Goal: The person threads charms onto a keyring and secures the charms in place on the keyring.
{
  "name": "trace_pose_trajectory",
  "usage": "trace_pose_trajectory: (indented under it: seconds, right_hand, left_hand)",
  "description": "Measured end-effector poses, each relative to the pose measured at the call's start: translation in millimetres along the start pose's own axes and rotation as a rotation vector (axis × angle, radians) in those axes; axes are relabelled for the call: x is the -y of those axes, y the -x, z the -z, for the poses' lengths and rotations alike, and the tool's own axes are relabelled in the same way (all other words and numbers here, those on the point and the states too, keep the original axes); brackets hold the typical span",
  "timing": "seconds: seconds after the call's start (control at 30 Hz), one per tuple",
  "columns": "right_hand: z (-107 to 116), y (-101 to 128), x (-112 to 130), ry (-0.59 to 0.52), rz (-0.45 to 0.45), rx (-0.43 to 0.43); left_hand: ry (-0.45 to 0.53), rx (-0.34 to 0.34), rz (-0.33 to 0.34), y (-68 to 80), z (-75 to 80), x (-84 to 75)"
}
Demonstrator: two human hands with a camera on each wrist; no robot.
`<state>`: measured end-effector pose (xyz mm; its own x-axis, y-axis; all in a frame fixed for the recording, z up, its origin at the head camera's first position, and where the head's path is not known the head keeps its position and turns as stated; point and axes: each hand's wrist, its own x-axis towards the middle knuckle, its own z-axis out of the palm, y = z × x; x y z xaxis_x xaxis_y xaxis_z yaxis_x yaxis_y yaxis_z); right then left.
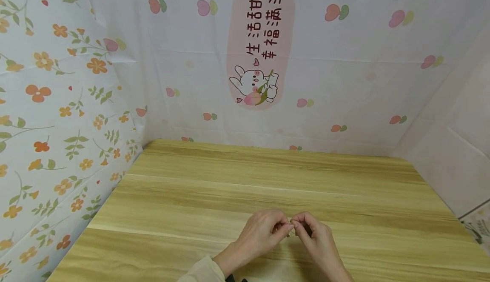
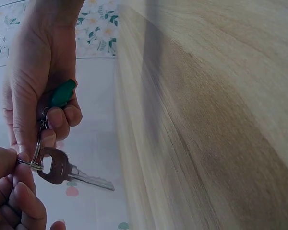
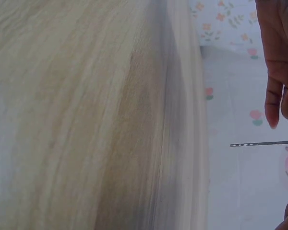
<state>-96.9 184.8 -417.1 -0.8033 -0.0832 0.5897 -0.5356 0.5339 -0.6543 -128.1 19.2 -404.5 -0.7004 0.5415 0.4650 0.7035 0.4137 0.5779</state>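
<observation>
Above the wooden table (image 1: 214, 192), the left hand (image 1: 264, 226) and right hand (image 1: 315, 235) meet fingertip to fingertip over a small metal key ring (image 2: 36, 166). The left thumb and finger pinch the ring from one side, while the right fingertips grip it from the other. A key (image 2: 55, 167) with a dark brown head and silver blade hangs from the ring. From the ring a short chain (image 2: 44, 123) leads to a green fob (image 2: 63, 93) tucked against the right hand's curled fingers. In the right wrist view, the key blade (image 3: 264, 143) shows edge-on.
White cloth with tulip prints (image 1: 191, 78) hangs behind the table. Flowered cloth (image 1: 57, 124) covers the left side, and a pale sheet (image 1: 455, 154) lines the right. A beige sleeve (image 1: 204, 271) covers the left forearm.
</observation>
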Motion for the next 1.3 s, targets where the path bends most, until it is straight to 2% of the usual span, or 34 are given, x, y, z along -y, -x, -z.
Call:
trace_pose_trajectory:
  seconds: [0.1,0.47,0.77,0.93,1.07,1.3]
  right_hand:
    - [0,1,-1,-0.007,0.012,-0.011]
    - [-1,1,-1,-0.016,-0.032,-0.017]
    - [-2,3,-3,0.005,-0.11,-0.017]
    - [0,2,-2,-0.003,-0.109,-0.001]
    - [2,0,-1,-0.07,-0.125,0.059]
    - [10,-1,-4,-0.293,-0.288,0.292]
  left_hand:
    - [0.013,0.0,-0.014,0.4,-0.4,0.7]
    - [-0.003,0.011,0.026,0.5,-0.2,-0.4]
    - [0.033,-0.014,0.025,1.1,-1.3,1.0]
    - [0.066,-0.032,0.034,1.4,-0.5,0.8]
    - [0.102,-0.042,0.06,0.7,0.3,0.9]
    - [0.185,-0.046,0.146,0.3,1.5,2.5]
